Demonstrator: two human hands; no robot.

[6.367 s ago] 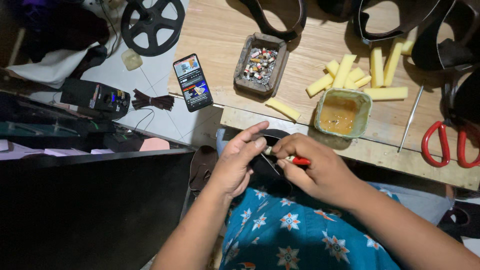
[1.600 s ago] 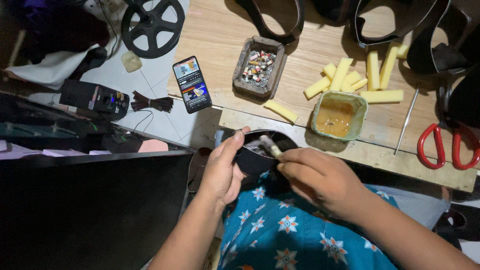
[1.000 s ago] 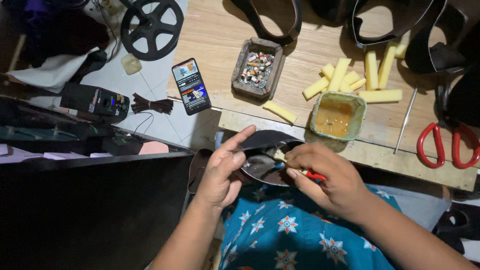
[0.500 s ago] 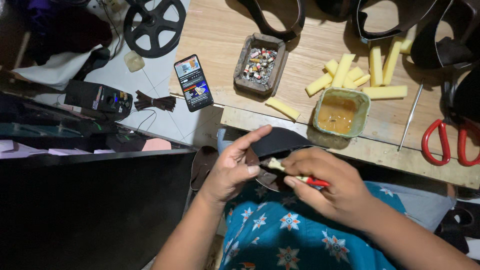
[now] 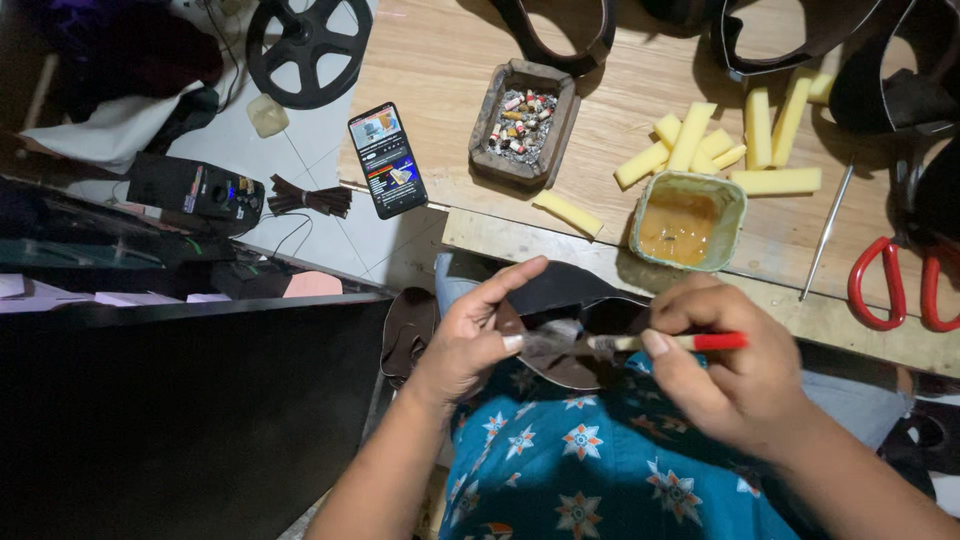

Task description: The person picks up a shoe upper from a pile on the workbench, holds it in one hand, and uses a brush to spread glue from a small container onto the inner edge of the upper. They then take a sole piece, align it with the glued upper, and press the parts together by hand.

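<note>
The right hand (image 5: 735, 375) is pinching a red-handled brush (image 5: 665, 343) with closed fingers, its tip touching a dark leather piece (image 5: 560, 345). The left hand (image 5: 475, 335) is gripping that piece over the lap. Farther, a green glue pot (image 5: 688, 220) is standing on the wooden table (image 5: 440, 60).

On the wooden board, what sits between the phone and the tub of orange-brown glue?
In the head view, a rectangular brown tray full of small scraps and one loose yellow foam strip lie between the black smartphone and the pale green glue tub.
</note>
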